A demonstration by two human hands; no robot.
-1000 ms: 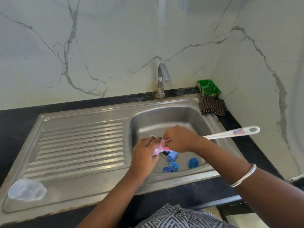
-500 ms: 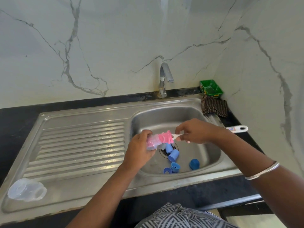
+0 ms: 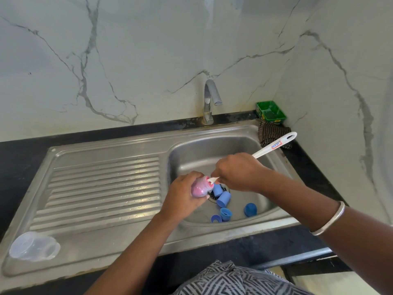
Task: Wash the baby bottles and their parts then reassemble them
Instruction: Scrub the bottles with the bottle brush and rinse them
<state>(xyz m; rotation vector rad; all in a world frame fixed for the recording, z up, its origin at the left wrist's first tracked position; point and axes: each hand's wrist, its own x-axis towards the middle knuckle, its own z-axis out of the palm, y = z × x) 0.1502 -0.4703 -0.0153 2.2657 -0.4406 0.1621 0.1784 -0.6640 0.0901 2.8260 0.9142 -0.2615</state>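
Fingers of the left hand [image 3: 182, 193] curl round a small clear baby bottle [image 3: 201, 186] at the centre of the frame, over the sink [image 3: 212, 150] basin. Inside it sits the pink head of a white-handled bottle brush [image 3: 274, 145], gripped by the right hand [image 3: 238, 171]. Blue bottle parts [image 3: 223, 199] lie around the drain just below. Clear caps [image 3: 34, 246] rest on the drainboard, lower left.
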